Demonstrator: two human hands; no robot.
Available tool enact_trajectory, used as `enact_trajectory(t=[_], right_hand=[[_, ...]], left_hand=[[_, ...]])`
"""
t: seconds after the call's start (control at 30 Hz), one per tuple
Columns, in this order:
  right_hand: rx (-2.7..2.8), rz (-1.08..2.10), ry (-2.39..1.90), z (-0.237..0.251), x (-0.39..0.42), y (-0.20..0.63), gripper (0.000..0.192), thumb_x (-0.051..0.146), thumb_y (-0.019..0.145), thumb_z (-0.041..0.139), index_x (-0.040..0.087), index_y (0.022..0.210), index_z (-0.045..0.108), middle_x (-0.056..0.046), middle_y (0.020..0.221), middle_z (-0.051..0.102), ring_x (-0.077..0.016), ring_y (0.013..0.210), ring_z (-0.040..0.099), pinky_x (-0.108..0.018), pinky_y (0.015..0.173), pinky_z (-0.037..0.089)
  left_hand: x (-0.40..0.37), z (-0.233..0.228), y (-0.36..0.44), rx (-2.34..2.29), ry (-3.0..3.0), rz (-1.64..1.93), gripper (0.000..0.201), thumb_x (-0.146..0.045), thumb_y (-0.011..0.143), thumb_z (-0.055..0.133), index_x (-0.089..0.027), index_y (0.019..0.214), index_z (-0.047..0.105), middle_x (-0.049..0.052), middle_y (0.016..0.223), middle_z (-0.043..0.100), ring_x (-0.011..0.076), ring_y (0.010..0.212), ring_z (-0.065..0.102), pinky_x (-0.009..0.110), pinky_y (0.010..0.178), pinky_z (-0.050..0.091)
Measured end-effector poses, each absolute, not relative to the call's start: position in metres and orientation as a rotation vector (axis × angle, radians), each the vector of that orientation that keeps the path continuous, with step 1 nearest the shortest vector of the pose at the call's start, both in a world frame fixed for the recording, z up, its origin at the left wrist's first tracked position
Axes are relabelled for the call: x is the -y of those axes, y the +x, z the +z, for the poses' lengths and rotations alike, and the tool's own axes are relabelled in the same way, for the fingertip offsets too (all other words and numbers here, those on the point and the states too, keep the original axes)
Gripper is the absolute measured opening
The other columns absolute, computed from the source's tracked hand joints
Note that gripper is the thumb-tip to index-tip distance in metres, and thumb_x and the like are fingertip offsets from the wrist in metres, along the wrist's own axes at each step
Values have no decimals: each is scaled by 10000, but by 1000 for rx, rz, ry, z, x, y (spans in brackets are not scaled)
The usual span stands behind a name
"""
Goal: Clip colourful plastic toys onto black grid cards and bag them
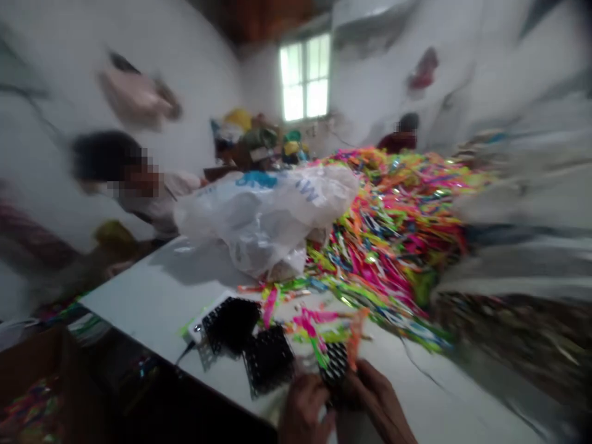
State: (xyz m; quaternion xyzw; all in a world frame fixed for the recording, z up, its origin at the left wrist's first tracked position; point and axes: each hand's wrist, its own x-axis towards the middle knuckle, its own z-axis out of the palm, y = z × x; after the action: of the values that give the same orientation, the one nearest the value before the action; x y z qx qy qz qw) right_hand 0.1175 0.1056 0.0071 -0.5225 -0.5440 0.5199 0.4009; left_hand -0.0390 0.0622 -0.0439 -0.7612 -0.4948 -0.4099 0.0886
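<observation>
At the near edge of the white worktop (152,296), a small black perforated plate (333,365) is held between the left hand (303,410) and the right hand (377,401); the fingers of both are closed on its lower part, though motion blur hides the exact grip. The plate is judged light, stiff and thin, best taken by its edges, while the bright foil strips (319,336) lying across it are judged soft, slippery and easily creased. Just to the left, two more black perforated plates (250,342) are seen lying flat on the worktop, one overlapping a white tray. Further back, a crumpled white plastic bag (268,209) is set beside a large heap of multicoloured strips (393,222), which crowds the right half of the worktop and leaves loose pieces scattered toward the hands. Beyond these, a seated person (139,185) is seen at the left, another person (402,135) at the far end, and a window (305,77) in the rear wall.
</observation>
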Motion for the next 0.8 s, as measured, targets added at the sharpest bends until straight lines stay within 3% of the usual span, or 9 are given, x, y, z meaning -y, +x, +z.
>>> enact_trajectory(t=[0.2, 0.37, 0.53, 0.63, 0.7, 0.8], right_hand=[[1369, 1385, -1313, 22, -107, 135, 182, 324, 641, 593, 159, 716, 575, -7, 633, 574, -149, 588, 513, -244, 540, 427], [1308, 1321, -1357, 23, -104, 116, 168, 282, 664, 586, 151, 770, 594, -19, 673, 624, -159, 619, 551, -240, 562, 444], [1615, 1140, -1525, 21, -107, 100, 147, 270, 717, 531, 160, 768, 615, -38, 661, 624, -181, 619, 562, -250, 546, 426], [1847, 995, -1500, 22, -102, 99, 242, 355, 753, 485, 190, 798, 656, -100, 766, 660, -257, 738, 619, -316, 630, 467], [1809, 961, -1526, 13, -98, 97, 367, 413, 737, 472, 247, 995, 674, -116, 819, 680, -300, 799, 647, -353, 649, 493], [1617, 933, -1680, -18, -101, 85, 615, 478, 655, 529, 380, 1262, 552, -111, 793, 700, -332, 643, 662, -409, 545, 504]], left_hand=[[-44, -35, -42, 1671, -2458, -1237, 182, -225, 862, 551, -194, 1028, 619, 80, 1016, 656, 213, 990, 611, 439, 909, 510], [-45, -38, -46, 1699, -2470, -1261, 200, -183, 848, 551, -181, 1034, 624, 79, 1037, 660, 218, 1001, 608, 441, 923, 499], [-40, -48, -44, 1693, -2500, -1315, 210, -166, 872, 509, -156, 1062, 598, 92, 1065, 631, 218, 1037, 576, 452, 925, 483], [-45, -34, -57, 1618, -2530, -1245, 248, -299, 894, 529, -163, 1098, 566, 69, 1086, 597, 187, 976, 587, 408, 851, 513], [-55, -17, -76, 1547, -2566, -1105, 295, -365, 895, 519, -188, 1127, 559, 85, 1154, 572, 183, 973, 578, 391, 826, 522], [-74, 5, -101, 1463, -2560, -901, 213, -375, 877, 540, -309, 1075, 585, 65, 1177, 578, 199, 1022, 552, 377, 803, 532]])
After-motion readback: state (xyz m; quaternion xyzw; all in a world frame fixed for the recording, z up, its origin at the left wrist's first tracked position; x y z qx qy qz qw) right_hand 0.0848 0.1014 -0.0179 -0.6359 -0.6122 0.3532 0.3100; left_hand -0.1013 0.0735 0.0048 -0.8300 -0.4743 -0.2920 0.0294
